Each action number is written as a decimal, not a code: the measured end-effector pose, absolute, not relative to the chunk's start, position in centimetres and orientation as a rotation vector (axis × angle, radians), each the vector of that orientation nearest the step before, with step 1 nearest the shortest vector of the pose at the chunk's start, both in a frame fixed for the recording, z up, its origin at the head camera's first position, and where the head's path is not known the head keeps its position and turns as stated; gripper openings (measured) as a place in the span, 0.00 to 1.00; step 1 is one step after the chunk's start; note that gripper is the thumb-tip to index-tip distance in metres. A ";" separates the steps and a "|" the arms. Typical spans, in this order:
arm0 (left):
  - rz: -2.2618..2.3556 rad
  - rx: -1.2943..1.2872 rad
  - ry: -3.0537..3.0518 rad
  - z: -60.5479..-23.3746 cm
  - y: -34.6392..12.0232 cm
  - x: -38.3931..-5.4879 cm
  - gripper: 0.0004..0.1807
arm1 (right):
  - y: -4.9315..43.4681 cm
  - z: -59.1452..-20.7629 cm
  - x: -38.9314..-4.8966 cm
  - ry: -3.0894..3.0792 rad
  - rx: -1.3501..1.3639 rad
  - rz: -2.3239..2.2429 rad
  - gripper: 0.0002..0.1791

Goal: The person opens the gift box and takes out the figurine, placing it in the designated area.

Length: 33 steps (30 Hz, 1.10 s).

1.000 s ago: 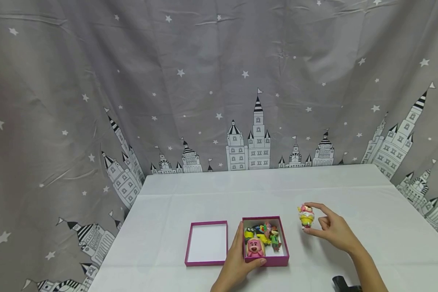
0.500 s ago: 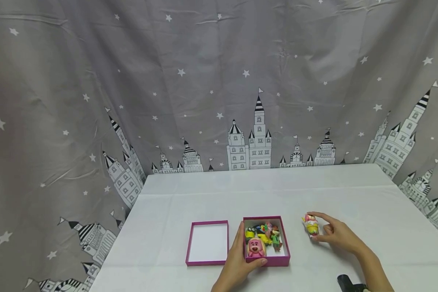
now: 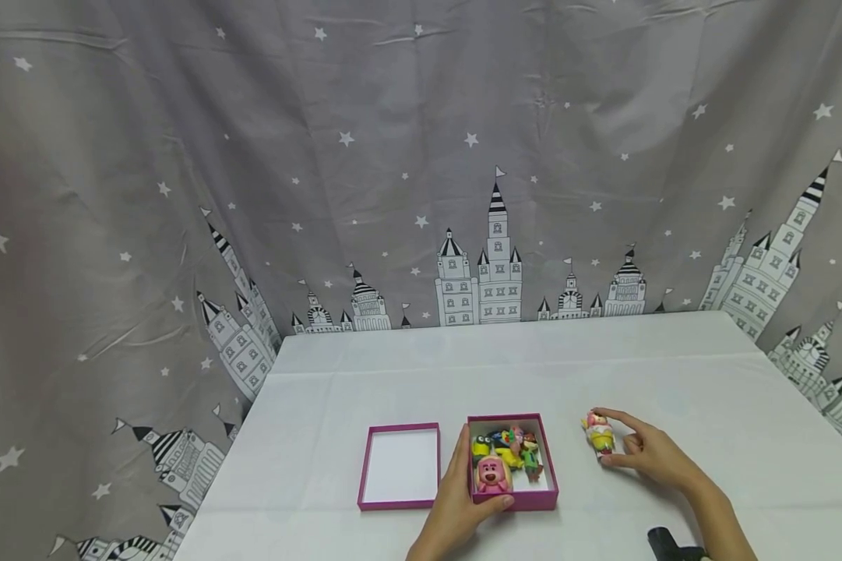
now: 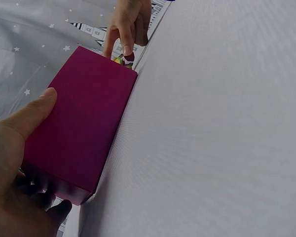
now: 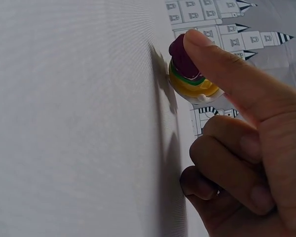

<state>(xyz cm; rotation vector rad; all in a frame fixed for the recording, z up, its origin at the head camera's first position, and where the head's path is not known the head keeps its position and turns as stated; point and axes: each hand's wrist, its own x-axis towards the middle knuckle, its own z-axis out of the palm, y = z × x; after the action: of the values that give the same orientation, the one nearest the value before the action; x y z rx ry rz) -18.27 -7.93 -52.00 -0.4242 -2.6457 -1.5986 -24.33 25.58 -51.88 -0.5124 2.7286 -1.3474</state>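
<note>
A magenta box (image 3: 536, 501) stands on the white table, filled with several toy figurines. Among them are a pink bear figure (image 3: 493, 474), a yellow one (image 3: 481, 446) and one in green (image 3: 531, 463). My left hand (image 3: 454, 499) grips the box's near left corner, thumb on the front wall (image 4: 84, 113) and fingers along the left side. To the right of the box, my right hand (image 3: 655, 456) pinches a toy figurine (image 3: 601, 438) in pink, white and yellow between thumb and index finger. The right wrist view shows its dark purple base (image 5: 182, 57) close to the tabletop, the other fingers curled.
Left of the box lies a shallow tray-like lid (image 3: 399, 467) with a magenta rim and white inside. A grey curtain (image 3: 392, 156) printed with castles and stars hangs behind the table (image 3: 364, 389). A black wrist device (image 3: 664, 544) shows at the right forearm.
My right hand has come down and slightly right with the figurine, which now leans a little, and has hardly moved in the last half second. The left hand stays on the box.
</note>
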 end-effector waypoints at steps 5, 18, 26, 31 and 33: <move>-1.593 -0.418 -2.659 -52.0 -7.9 -18.3 0.62 | 25.7 -52.0 -24.5 2.705 -0.520 -1.362 0.41; -1.550 -0.424 -2.669 -52.0 -7.8 -18.4 0.62 | 24.1 -49.9 -24.1 2.808 -0.379 -1.451 0.36; -1.548 -0.429 -2.657 -52.1 -7.8 -18.4 0.62 | 19.1 -49.0 -23.1 2.643 -0.481 -1.640 0.32; -1.545 -0.448 -2.648 -52.1 -7.8 -18.4 0.62 | 16.3 -49.6 -23.1 2.558 -0.592 -1.711 0.31; -1.546 -0.450 -2.649 -52.1 -7.8 -18.4 0.62 | 15.5 -49.9 -23.2 2.565 -0.576 -1.700 0.31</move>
<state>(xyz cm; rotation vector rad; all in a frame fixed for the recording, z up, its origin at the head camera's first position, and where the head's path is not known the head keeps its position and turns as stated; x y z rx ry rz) -18.39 -7.81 -52.09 -0.4502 -2.6494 -1.5457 -23.18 15.46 -49.86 -0.5759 2.5650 -1.7004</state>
